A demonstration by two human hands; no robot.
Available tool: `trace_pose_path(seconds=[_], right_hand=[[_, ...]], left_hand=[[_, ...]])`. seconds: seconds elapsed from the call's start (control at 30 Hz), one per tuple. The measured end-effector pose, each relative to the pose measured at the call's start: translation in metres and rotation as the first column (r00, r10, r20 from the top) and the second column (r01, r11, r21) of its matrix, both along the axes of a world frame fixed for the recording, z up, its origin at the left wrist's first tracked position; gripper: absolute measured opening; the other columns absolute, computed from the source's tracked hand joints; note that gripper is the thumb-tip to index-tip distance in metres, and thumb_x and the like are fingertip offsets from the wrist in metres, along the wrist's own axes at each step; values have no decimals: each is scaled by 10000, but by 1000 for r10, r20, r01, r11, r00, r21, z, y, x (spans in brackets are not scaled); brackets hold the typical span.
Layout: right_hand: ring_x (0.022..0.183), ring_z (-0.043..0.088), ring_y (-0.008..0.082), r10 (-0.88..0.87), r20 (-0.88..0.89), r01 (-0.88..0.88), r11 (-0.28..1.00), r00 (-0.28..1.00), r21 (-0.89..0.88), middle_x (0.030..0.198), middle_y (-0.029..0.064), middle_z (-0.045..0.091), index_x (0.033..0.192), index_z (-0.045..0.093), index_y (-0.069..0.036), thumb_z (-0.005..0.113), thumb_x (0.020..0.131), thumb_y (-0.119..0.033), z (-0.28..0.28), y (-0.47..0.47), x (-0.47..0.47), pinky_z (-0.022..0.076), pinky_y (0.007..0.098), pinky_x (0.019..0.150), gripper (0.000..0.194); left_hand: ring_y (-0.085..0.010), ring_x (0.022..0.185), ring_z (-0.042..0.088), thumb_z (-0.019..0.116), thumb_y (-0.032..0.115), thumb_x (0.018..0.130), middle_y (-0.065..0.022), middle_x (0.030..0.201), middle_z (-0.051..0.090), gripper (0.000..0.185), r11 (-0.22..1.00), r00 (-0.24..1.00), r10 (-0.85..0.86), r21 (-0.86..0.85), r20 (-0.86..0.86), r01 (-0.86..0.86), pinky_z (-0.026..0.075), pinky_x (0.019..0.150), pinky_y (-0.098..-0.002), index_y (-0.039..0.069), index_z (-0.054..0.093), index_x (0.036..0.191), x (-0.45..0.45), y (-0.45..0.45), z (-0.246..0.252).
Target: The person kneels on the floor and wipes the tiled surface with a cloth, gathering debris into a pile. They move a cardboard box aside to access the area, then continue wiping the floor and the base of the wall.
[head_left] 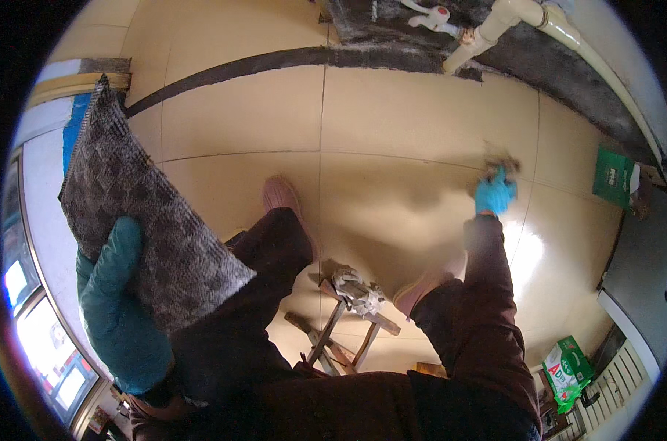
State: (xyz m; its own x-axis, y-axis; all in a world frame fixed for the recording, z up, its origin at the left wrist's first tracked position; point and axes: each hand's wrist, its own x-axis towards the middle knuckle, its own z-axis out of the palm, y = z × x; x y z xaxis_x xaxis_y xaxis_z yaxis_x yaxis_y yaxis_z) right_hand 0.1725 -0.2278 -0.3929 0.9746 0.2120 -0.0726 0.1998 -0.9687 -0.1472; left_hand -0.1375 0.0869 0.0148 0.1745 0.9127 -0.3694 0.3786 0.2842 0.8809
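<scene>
My left hand point(113, 308), in a teal glove, grips a grey patterned piece of textile point(140, 204), perhaps a mat. The thumb lies across its face and the other fingers are hidden behind it. The piece hangs at the left, partly over my left leg. My right hand point(494, 194), in a bright blue glove, reaches out to the right over the tiled floor point(245, 116). Its fingers close on a small brownish tuft point(501, 157), blurred, whose kind I cannot make out. Whether the tuft touches the tiles is unclear.
Between my pink shoes point(281, 195) stands a wooden stool frame point(339, 320) with crumpled whitish material point(358, 289) on it. A cream pipe point(565, 33) and a white-handled valve point(435, 19) are at the upper right. A green box point(611, 176) and green package point(567, 369) lie right.
</scene>
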Motion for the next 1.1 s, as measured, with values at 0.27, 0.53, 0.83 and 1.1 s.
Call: trace_pose_path(seconds=[0.27, 0.53, 0.83, 1.1], right_hand=[[1258, 387, 429, 775, -129, -570, 556, 619, 605, 1425, 214, 340, 1370, 383, -74, 608, 772, -66, -21, 123, -187, 456, 447, 920, 639], [963, 584, 319, 576, 238, -535, 816, 782, -219, 1073, 154, 604, 1134, 586, -92, 528, 814, -48, 16, 80, -10, 491, 417, 812, 328], [1290, 324, 470, 261, 191, -138, 860, 946, -491, 1442, 201, 344, 1343, 468, -85, 480, 877, -288, -40, 124, 17, 255, 633, 1015, 509], [1247, 399, 391, 983, -3, -955, 179, 183, 235, 1406, 141, 373, 1178, 601, -258, 530, 835, -158, -15, 276, -161, 465, 498, 862, 364]], left_hand=[[-207, 735, 622, 508, 269, 942, -110, 884, 634, 355, 999, 997, 27, -46, 75, -24, 514, 639, -297, 18, 520, 1193, -2, -12, -3], [-224, 765, 626, 516, 410, 929, -111, 891, 617, 471, 981, 972, -131, -112, 196, 155, 540, 683, -380, 11, 495, 1180, -14, 7, 7], [-139, 634, 481, 386, 261, 993, -37, 799, 485, 351, 988, 922, 54, -155, 383, 7, 407, 586, -329, 23, 462, 1239, -3, -3, 2], [-149, 586, 498, 437, 378, 972, -36, 709, 500, 409, 980, 961, 72, -199, 266, -18, 460, 600, -376, 28, 482, 1178, 19, 3, 5]])
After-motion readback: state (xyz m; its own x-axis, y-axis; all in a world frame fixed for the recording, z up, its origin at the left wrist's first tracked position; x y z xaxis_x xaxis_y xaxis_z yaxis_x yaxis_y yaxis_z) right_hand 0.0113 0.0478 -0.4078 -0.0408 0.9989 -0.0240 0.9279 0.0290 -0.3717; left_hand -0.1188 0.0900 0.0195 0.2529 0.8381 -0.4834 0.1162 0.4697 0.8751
